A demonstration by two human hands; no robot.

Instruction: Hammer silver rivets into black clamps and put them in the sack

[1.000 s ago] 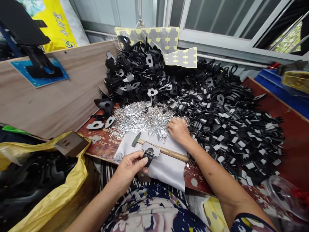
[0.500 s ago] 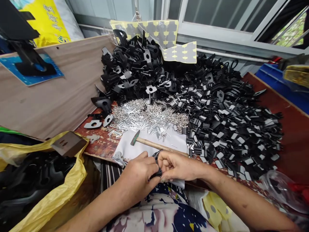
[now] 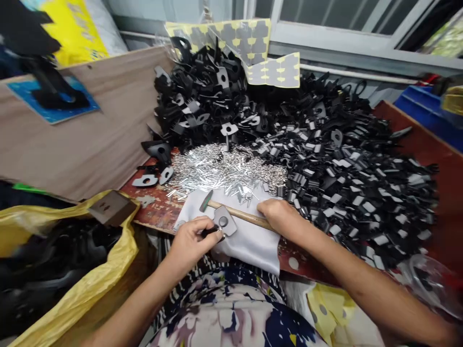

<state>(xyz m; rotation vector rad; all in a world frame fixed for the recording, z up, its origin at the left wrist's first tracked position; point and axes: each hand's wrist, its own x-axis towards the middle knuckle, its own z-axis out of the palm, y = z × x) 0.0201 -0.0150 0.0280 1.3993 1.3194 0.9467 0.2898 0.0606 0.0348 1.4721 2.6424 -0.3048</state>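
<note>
Head view: the left hand (image 3: 193, 238) is nearly closed, thumb and bent fingers pinching the black end of a clip piece with a flat grey, round-cornered plate and a dark round centre (image 3: 225, 221). The plate projects from the fingertips towards the right hand (image 3: 280, 217), its face turned up. The right hand is bent over the rear part of a hammer with a pale wooden handle and a dark, green-marked metal head (image 3: 243, 215); its fingers are partly curled and lie at the handle, but whether they close around it cannot be told. The hammer head lies just ahead of the left hand, and the handle slants towards the right hand, partly overlapped in view by the plate. Beneath the hammer, between the hands, is a smooth pale-grey sheet (image 3: 253, 253) on a worn red-brown tabletop (image 3: 159, 215). Ahead of both hands is a spread of thin silver metal pins (image 3: 217, 168); farther ahead rises a heap of black plastic parts (image 3: 206, 96). To the right of the right hand lies a mass of small black pieces with light-grey faces (image 3: 347, 197). Left of the left hand stands an open yellow plastic bag (image 3: 125, 253) of black parts, with a brown rectangular block (image 3: 113, 208) at its rim.
</note>
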